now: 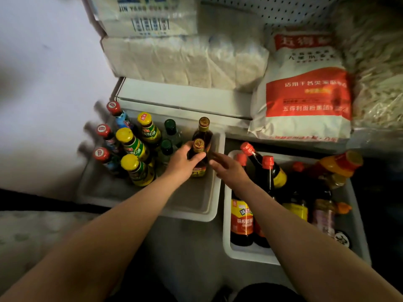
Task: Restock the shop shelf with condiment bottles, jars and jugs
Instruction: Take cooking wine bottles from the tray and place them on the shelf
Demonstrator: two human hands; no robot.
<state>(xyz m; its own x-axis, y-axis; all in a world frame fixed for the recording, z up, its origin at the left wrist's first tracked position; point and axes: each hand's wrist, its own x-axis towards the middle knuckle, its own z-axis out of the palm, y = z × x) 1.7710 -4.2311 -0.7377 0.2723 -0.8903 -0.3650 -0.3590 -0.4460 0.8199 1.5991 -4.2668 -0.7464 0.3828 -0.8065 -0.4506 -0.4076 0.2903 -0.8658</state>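
My left hand is shut on a dark bottle with a gold cap, which stands upright in the left white tray. Just behind it stands a second gold-capped dark bottle. My right hand hovers open beside the held bottle, fingers spread, holding nothing. In the same tray stand three yellow-capped bottles, three red-capped bottles and two green-capped clear bottles. The right white tray holds several dark sauce bottles with red caps and orange-capped bottles.
Above the trays a shelf carries white noodle packs, a red-and-white flour sack and loose dried noodles. A pale wall lies to the left. The front half of the left tray is bare.
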